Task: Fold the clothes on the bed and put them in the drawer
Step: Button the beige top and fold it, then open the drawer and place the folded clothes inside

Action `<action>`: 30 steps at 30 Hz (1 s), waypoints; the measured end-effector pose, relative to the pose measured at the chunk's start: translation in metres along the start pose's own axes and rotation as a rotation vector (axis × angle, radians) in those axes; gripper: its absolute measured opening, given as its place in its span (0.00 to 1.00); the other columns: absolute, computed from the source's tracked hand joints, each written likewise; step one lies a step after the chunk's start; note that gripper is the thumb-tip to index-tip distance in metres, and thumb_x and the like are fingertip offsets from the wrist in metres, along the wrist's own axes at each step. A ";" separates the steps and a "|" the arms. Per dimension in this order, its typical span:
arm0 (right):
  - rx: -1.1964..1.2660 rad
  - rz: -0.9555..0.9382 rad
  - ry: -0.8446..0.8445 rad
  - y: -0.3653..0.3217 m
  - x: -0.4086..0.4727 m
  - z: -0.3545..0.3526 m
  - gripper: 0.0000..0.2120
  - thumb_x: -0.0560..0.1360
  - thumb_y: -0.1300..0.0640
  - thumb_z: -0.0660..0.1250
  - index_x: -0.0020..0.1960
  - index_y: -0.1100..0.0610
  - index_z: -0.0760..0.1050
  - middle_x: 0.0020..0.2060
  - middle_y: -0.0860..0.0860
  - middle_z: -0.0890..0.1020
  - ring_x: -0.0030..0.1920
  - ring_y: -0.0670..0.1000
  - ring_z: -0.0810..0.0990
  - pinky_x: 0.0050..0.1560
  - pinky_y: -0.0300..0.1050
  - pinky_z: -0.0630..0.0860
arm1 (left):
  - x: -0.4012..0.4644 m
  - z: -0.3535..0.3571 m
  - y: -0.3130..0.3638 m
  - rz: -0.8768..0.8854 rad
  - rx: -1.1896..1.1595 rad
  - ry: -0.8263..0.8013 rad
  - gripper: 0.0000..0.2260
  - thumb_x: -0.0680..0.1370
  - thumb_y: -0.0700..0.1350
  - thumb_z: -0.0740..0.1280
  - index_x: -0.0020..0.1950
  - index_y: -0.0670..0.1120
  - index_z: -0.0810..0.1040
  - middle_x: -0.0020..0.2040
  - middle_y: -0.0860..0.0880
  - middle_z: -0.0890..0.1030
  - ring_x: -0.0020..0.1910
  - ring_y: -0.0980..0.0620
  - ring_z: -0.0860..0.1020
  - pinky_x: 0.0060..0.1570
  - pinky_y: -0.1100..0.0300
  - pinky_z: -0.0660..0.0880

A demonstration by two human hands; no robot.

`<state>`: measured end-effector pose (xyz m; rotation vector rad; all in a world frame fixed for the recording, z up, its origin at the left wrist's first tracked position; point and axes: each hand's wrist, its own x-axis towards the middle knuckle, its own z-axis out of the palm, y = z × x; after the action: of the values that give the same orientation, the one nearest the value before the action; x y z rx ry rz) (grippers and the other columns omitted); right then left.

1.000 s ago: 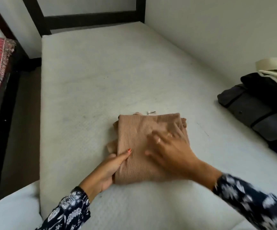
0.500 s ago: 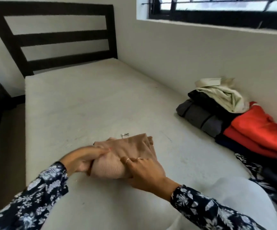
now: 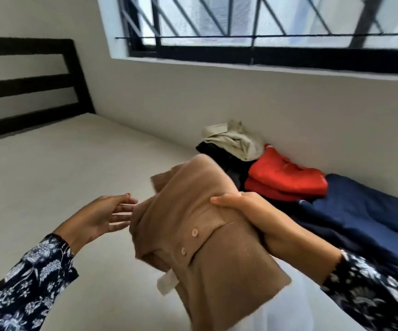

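Observation:
A folded tan knit top (image 3: 205,235) with two buttons and a white label is up in the air above the bed (image 3: 62,175). My right hand (image 3: 253,218) grips its right edge from behind, thumb over the front. To the left of the garment my left hand (image 3: 102,216) hovers with fingers spread, its fingertips close to or just touching the cloth. Against the wall lie other clothes: a cream garment (image 3: 233,142) on a black one (image 3: 217,154), a red one (image 3: 286,177) and a dark blue one (image 3: 365,211). No drawer is in view.
A dark slatted headboard (image 3: 26,87) stands at the far left end of the bed. A barred window (image 3: 265,27) runs along the wall above the clothes pile. Something white (image 3: 288,309) shows at the bottom edge below the tan top.
The tan top was lying folded on the bed under both hands. Now my right hand has lifted it off the mattress, and my left hand has let go. The view has tilted upward.

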<state>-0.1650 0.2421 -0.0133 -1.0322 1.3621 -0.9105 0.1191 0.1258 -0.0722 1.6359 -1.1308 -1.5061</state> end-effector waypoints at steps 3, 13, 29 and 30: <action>0.386 0.137 0.031 0.005 -0.027 -0.040 0.17 0.67 0.55 0.74 0.54 0.60 0.81 0.50 0.57 0.85 0.50 0.55 0.83 0.60 0.51 0.77 | 0.020 0.040 0.007 -0.018 0.029 -0.100 0.12 0.81 0.48 0.61 0.55 0.42 0.79 0.50 0.44 0.84 0.50 0.45 0.81 0.45 0.54 0.76; 1.129 -0.233 0.343 -0.016 0.033 -0.144 0.09 0.79 0.63 0.58 0.50 0.51 0.74 0.34 0.51 0.69 0.41 0.39 0.75 0.43 0.41 0.73 | 0.053 0.147 0.042 0.008 0.141 -0.237 0.11 0.81 0.48 0.61 0.53 0.43 0.79 0.51 0.45 0.84 0.49 0.47 0.81 0.44 0.57 0.76; 1.178 -0.033 0.630 0.068 0.182 -0.216 0.22 0.75 0.60 0.69 0.67 0.59 0.69 0.60 0.57 0.75 0.54 0.55 0.76 0.44 0.51 0.79 | 0.072 0.207 0.038 -0.008 0.346 -0.286 0.11 0.81 0.49 0.62 0.55 0.43 0.78 0.50 0.46 0.84 0.47 0.48 0.82 0.44 0.58 0.77; 1.157 -0.023 0.638 0.082 0.184 -0.215 0.20 0.76 0.60 0.68 0.66 0.59 0.69 0.59 0.56 0.74 0.56 0.56 0.75 0.50 0.52 0.77 | 0.073 0.206 0.033 -0.030 0.364 -0.285 0.12 0.81 0.49 0.61 0.55 0.43 0.78 0.50 0.47 0.84 0.47 0.48 0.82 0.44 0.59 0.76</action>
<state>-0.3796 0.0829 -0.1367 0.1597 0.9947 -1.8156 -0.0910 0.0664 -0.1042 1.7099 -1.6208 -1.6644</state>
